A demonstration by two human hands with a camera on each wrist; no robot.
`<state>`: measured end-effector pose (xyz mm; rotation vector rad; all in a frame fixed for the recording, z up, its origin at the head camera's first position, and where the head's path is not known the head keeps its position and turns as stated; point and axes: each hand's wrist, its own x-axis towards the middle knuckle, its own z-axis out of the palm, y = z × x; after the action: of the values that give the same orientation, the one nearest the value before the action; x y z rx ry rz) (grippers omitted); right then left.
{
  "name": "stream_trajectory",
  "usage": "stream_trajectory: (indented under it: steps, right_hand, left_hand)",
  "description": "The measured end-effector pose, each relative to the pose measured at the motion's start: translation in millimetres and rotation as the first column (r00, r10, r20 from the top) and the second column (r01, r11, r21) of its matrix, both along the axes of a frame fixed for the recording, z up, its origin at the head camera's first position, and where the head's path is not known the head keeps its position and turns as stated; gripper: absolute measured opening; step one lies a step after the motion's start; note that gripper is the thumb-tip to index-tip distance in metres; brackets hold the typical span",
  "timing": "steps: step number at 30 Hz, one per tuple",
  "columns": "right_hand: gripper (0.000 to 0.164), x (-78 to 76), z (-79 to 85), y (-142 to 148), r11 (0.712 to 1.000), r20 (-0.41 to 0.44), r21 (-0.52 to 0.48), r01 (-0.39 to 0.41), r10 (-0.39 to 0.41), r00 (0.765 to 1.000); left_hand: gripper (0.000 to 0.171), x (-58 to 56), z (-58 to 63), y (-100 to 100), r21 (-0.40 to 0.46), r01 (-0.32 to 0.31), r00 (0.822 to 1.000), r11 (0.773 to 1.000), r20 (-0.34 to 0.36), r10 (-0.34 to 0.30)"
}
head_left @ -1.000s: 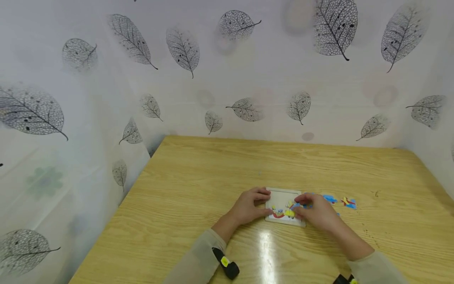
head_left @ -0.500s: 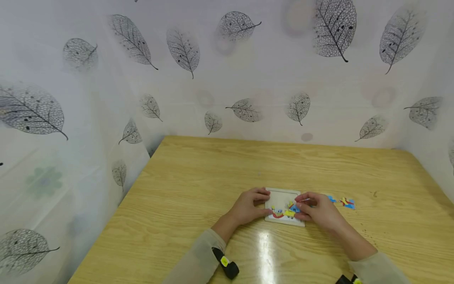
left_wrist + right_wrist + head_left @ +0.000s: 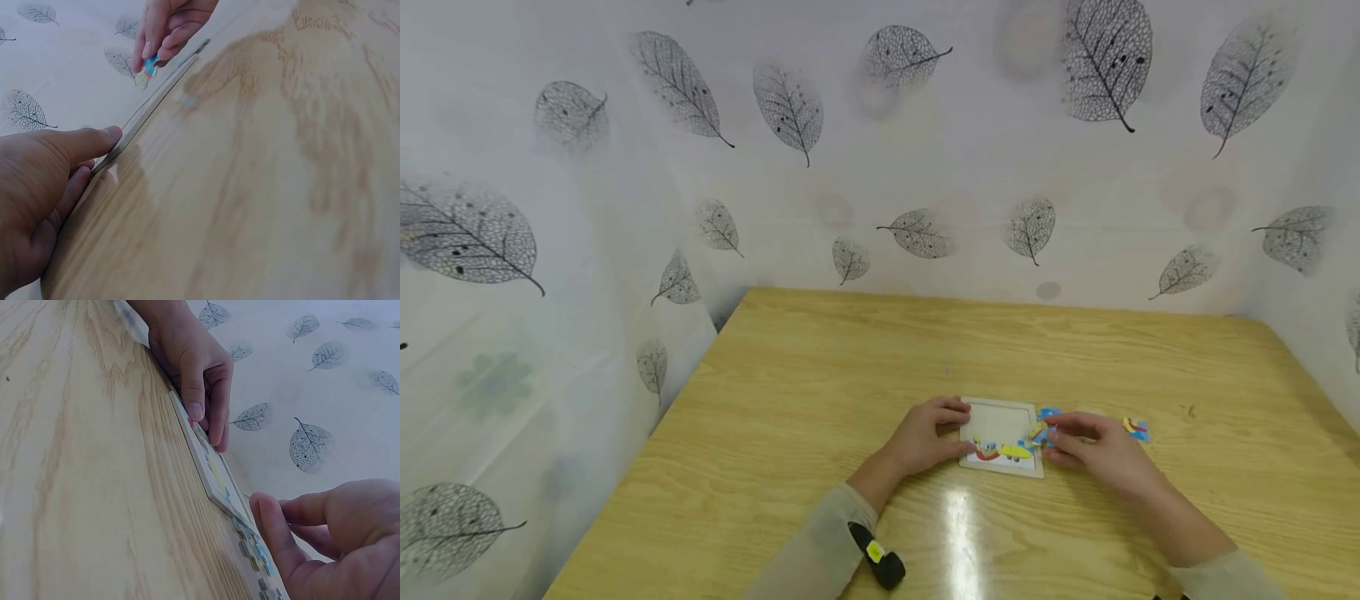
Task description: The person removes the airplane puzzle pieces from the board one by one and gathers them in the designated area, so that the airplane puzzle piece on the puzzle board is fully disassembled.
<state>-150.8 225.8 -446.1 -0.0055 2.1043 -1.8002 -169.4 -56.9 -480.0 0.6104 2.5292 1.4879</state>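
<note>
A shallow puzzle tray with a pale raised rim lies on the table. Along its near side sit jigsaw pieces with red and yellow shapes, among them a yellow one. My left hand holds the tray at its left edge, thumb on the rim in the left wrist view. Over the tray's right edge, my right hand pinches a small blue and yellow puzzle piece between thumb and fingers. That piece shows tilted, above the tray, in the left wrist view.
Loose puzzle pieces lie to the right of the tray, including a blue one and a blue, red and yellow one. My right hand partly covers others. A wooden table extends around; a leaf-patterned curtain hangs behind.
My right hand has drawn back rightward from the tray's lower right area, taking the pinched piece to the tray's right edge and turning it. The left hand has stayed in place.
</note>
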Motion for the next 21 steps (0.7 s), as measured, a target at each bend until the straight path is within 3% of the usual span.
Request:
stream_trajectory:
  steps: [7, 13, 21]
  right_hand:
    - [0.05, 3.7, 0.7, 24.3, 0.999, -0.021, -0.016, 0.032, -0.032, 0.999]
    - [0.047, 5.7, -4.2, 41.6, 0.996, -0.05, 0.041, 0.078, -0.076, 0.996]
    - [0.028, 6.1, -7.4, 64.2, 0.995, -0.054, -0.001, 0.102, -0.102, 0.993]
  left_hand:
    - [0.045, -0.1, 1.1, 0.0, -0.007, -0.003, 1.0, 1.0, 0.004, 0.004]
    - [0.045, 1.1, 1.5, -0.3, 0.001, -0.007, 1.0, 1.0, 0.025, 0.007]
    - [0.046, 0.9, 2.0, -0.8, -0.011, -0.004, 1.0, 1.0, 0.011, 0.005]
